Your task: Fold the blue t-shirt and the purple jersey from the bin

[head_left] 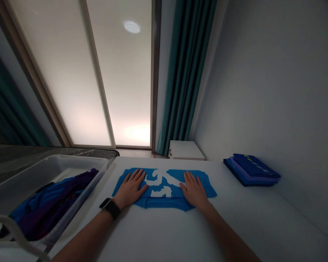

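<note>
Near edge of a white table (164, 233): both forearms reach in; left hand (130, 189), black watch (109, 208) on its wrist, lies flat on a blue T-shirt (164, 183), fingers spread, pinching nothing; right hand (194, 190) flat on the same shirt, fingers loosely spread, also no pinch. Shirt sits mid-table, folded over along its near edge, soft knit, white print showing between the hands; risk: sideways pressure could drag the smooth cloth and wrinkle it, and a lifted hand could let the fold slip. Left of it, a white plastic tub (71, 165) holds crumpled blue and purple clothes (49, 207); right, a squared stack of folded blue clothes (251, 170) lies against the wall (262, 91); farther, a white cabinet (186, 150), teal curtain (186, 72).
</note>
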A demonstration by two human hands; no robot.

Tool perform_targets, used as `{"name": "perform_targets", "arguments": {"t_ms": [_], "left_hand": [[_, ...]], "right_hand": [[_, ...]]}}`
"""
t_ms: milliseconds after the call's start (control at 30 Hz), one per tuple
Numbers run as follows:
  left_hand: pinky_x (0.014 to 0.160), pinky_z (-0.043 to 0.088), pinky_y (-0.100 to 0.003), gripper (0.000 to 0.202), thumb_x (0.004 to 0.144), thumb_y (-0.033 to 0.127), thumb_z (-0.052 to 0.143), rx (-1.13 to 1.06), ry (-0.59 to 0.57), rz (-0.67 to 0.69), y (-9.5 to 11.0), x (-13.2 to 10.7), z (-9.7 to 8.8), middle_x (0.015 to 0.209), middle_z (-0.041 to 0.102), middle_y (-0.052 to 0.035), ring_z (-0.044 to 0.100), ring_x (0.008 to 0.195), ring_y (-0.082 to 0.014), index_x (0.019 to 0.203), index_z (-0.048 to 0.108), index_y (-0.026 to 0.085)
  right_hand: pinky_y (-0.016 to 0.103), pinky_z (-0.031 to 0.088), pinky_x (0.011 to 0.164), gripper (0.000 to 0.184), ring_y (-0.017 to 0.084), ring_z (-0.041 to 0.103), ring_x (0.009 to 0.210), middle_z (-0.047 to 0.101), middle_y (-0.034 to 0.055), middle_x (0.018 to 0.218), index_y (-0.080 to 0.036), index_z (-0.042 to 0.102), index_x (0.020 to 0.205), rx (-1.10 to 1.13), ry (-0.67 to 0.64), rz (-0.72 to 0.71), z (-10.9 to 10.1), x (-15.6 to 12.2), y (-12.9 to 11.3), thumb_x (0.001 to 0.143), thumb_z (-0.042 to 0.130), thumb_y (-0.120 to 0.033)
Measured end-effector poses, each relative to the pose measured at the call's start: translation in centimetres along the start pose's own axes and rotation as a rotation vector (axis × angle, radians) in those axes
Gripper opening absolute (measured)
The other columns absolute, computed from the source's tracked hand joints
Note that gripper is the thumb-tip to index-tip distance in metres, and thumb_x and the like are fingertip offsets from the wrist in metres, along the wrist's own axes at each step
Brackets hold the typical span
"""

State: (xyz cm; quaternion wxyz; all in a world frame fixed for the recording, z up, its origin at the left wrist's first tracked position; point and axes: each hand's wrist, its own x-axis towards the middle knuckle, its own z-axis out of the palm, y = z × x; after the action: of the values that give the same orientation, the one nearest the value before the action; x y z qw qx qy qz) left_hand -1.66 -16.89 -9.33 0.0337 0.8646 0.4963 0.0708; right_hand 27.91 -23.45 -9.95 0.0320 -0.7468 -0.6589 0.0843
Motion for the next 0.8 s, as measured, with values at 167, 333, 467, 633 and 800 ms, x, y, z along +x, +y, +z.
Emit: {"name": "perform_targets", "arguments": {"t_ms": [167, 333, 467, 633, 800], "left_hand": [[0.117, 0.018, -0.052, 0.070, 0.095, 0.064, 0.025, 0.006, -0.035, -0.015, -0.3, -0.1, -0.5, 0.157, 0.026, -0.0048, 0.022, 0.145, -0.0277, 0.151, 0.028, 0.022], [0.117, 0.017, -0.052, 0.069, 0.095, 0.063, 0.027, 0.006, -0.042, 0.008, -1.3, -0.3, -0.7, 0.157, 0.025, -0.0047, 0.022, 0.145, -0.0276, 0.151, 0.026, 0.023], [0.118, 0.015, -0.052, 0.062, 0.098, 0.056, 0.026, 0.014, -0.027, 0.040, -1.3, -0.4, -1.0, 0.156, 0.029, -0.0054, 0.025, 0.144, -0.0263, 0.150, 0.030, 0.023], [0.118, 0.019, -0.049, 0.057, 0.099, 0.054, 0.026, 0.005, 0.012, 0.122, 0.9, -0.2, -1.0, 0.155, 0.033, -0.0034, 0.031, 0.142, -0.0245, 0.149, 0.032, 0.027], [0.114, 0.026, -0.046, 0.045, 0.099, 0.046, 0.036, -0.029, 0.058, 0.309, 5.7, 0.6, -1.6, 0.144, 0.049, -0.0027, 0.041, 0.134, -0.0242, 0.139, 0.046, 0.030]], "right_hand": [[0.044, -0.001, 0.118, 0.068, 0.019, 0.007, 0.147, 0.014, 0.0046, 0.160, -0.011, 0.015, 0.153, 0.012, -0.006, 0.000, -0.3, -0.8, 0.4, 0.097, 0.010, -0.050], [0.044, -0.001, 0.118, 0.067, 0.019, 0.008, 0.147, 0.015, 0.0045, 0.159, -0.011, 0.018, 0.153, 0.034, -0.025, -0.023, -0.9, -1.0, 0.8, 0.097, 0.011, -0.048], [0.043, -0.001, 0.118, 0.064, 0.020, 0.013, 0.147, 0.023, 0.0053, 0.158, -0.012, 0.027, 0.151, 0.044, -0.021, -0.085, -1.4, -1.1, 1.1, 0.097, 0.012, -0.044], [0.044, -0.002, 0.118, 0.062, 0.020, 0.011, 0.147, 0.021, 0.0058, 0.159, -0.012, 0.026, 0.151, 0.005, 0.006, -0.060, -1.5, -0.8, 2.2, 0.098, 0.016, -0.042], [0.043, -0.001, 0.118, 0.059, 0.018, 0.015, 0.146, 0.024, 0.0042, 0.158, -0.015, 0.029, 0.150, 0.150, 0.010, -0.037, -1.6, 0.0, 4.3, 0.098, 0.020, -0.040]]}}
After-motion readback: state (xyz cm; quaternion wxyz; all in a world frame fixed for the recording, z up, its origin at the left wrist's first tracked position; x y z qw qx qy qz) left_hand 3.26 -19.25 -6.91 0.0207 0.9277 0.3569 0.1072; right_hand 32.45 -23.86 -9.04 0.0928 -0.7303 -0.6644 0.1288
